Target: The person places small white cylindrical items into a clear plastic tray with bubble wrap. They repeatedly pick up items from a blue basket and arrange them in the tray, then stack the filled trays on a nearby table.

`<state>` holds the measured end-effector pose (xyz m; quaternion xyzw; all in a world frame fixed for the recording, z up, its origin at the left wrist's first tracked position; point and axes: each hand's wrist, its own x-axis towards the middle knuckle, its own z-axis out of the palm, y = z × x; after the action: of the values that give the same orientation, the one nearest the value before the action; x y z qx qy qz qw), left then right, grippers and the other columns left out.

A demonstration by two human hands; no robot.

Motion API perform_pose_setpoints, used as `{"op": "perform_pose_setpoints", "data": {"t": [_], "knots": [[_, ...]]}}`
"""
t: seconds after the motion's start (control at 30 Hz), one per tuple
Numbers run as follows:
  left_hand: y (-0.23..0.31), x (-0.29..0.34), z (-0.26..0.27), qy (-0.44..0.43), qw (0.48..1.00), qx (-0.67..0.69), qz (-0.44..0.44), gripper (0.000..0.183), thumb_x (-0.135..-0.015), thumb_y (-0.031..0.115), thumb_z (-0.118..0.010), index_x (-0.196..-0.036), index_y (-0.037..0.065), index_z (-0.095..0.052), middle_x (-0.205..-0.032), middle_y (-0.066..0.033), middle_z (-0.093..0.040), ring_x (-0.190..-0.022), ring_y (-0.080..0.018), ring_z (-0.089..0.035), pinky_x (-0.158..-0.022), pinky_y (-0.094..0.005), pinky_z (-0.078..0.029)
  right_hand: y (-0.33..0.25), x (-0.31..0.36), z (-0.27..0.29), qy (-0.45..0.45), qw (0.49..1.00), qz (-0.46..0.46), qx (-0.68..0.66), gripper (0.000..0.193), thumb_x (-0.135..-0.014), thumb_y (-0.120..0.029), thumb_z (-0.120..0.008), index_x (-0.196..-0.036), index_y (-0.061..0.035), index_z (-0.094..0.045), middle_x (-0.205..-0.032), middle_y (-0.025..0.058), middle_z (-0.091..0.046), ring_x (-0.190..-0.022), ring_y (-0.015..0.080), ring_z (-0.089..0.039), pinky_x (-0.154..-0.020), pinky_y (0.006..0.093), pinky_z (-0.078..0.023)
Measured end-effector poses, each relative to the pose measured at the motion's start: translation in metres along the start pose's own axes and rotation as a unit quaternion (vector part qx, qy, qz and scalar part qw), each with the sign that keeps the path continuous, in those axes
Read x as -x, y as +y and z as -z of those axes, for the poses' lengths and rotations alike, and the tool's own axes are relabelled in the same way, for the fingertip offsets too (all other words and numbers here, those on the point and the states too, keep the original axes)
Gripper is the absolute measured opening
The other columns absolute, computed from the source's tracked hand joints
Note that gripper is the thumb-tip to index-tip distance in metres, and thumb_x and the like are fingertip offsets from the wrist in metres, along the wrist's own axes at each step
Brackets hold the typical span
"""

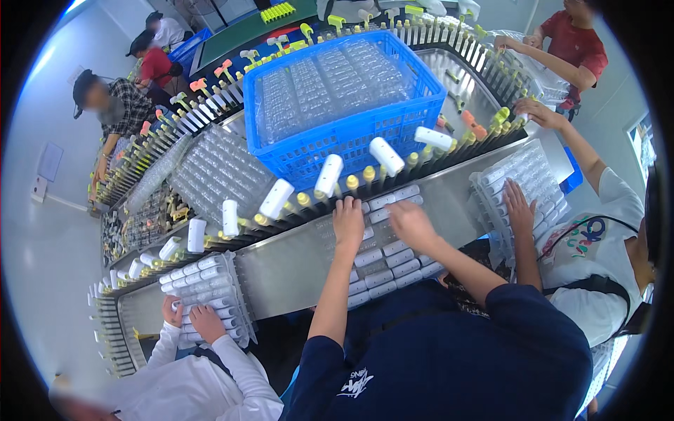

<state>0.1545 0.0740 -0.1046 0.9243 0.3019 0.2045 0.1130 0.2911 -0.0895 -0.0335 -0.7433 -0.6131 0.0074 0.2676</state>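
White, rounded oblong casings [380, 278] lie in rows on the metal bench in front of me, some close to my body and others further out under my hands. At the bench's far edge is my left hand [349, 224], palm down, its fingers stretched forward and slightly apart beside a casing. My right hand [413, 227] is slightly blurred just to its right, with its fingertips over the far casings [394, 198]. Whether it grips one is hidden. Beyond my hands, yellow-tipped pegs stand along a moving-line track, and several carry a white casing [328, 175].
A blue crate [344, 151] full of clear plastic trays [330, 81] stands beyond the pegs. Co-workers' hands touch trays of casings at my left [203, 291] and right [523, 189]. Orange and yellow-green parts [474, 125] sit on other pegs around the curved track.
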Motion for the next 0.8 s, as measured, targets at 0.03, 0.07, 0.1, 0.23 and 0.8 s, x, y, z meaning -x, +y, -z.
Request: {"op": "perform_pose_setpoints", "data": {"t": [0.03,0.07,0.1,0.23,0.8], "knots": [[0.002,0.001,0.000,-0.001,1.000,-0.006,0.012,0.022,-0.095,0.019,-0.074,-0.111,0.006,-0.071,-0.116,-0.0114,-0.063,-0.115,-0.0317,-0.061,-0.098,-0.0493,-0.053,0.025,0.008,-0.003,-0.003,0.999,-0.022,0.037,0.033,-0.093,-0.008,-0.067,-0.125,-0.0046,-0.070,-0.115,0.0187,-0.074,-0.103,0.0415,-0.070,-0.090,0.0525,-0.057],[0.004,0.003,-0.001,-0.002,1.000,-0.011,0.023,0.020,-0.095,0.020,-0.074,-0.110,0.006,-0.072,-0.115,-0.0112,-0.063,-0.114,-0.0318,-0.061,-0.098,-0.0498,-0.052,0.049,0.016,-0.005,-0.006,0.996,-0.046,0.075,0.032,-0.093,-0.008,-0.067,-0.124,-0.0052,-0.071,-0.116,0.0179,-0.073,-0.106,0.0406,-0.069,-0.092,0.0522,-0.057],[-0.002,0.009,-0.009,-0.020,0.999,-0.028,0.037,0.030,-0.095,0.022,-0.077,-0.121,0.008,-0.069,-0.123,-0.0121,-0.066,-0.120,-0.0321,-0.062,-0.099,-0.0501,-0.052,0.064,0.019,-0.007,-0.009,0.992,-0.068,0.109,0.031,-0.093,-0.008,-0.066,-0.122,-0.0058,-0.072,-0.117,0.0170,-0.072,-0.110,0.0397,-0.069,-0.094,0.0519,-0.057],[0.002,0.041,0.009,0.056,0.998,-0.025,-0.006,0.038,-0.100,0.018,-0.071,-0.132,0.001,-0.063,-0.135,-0.0159,-0.068,-0.128,-0.0336,-0.060,-0.108,-0.0510,-0.048,0.088,0.013,-0.008,-0.083,0.988,-0.050,0.119,0.033,-0.094,-0.009,-0.066,-0.127,-0.0081,-0.072,-0.126,0.0118,-0.068,-0.123,0.0356,-0.063,-0.103,0.0514,-0.053],[0.149,-0.091,0.158,0.157,0.907,0.366,0.137,0.031,-0.112,0.019,-0.060,-0.131,-0.005,-0.062,-0.114,-0.0310,-0.072,-0.101,-0.0455,-0.073,-0.088,-0.0502,-0.057,0.045,0.026,0.037,0.034,0.996,-0.057,-0.061,0.027,-0.105,-0.012,-0.063,-0.129,-0.0001,-0.062,-0.121,0.0222,-0.070,-0.117,0.0418,-0.065,-0.108,0.0515,-0.048]]}}
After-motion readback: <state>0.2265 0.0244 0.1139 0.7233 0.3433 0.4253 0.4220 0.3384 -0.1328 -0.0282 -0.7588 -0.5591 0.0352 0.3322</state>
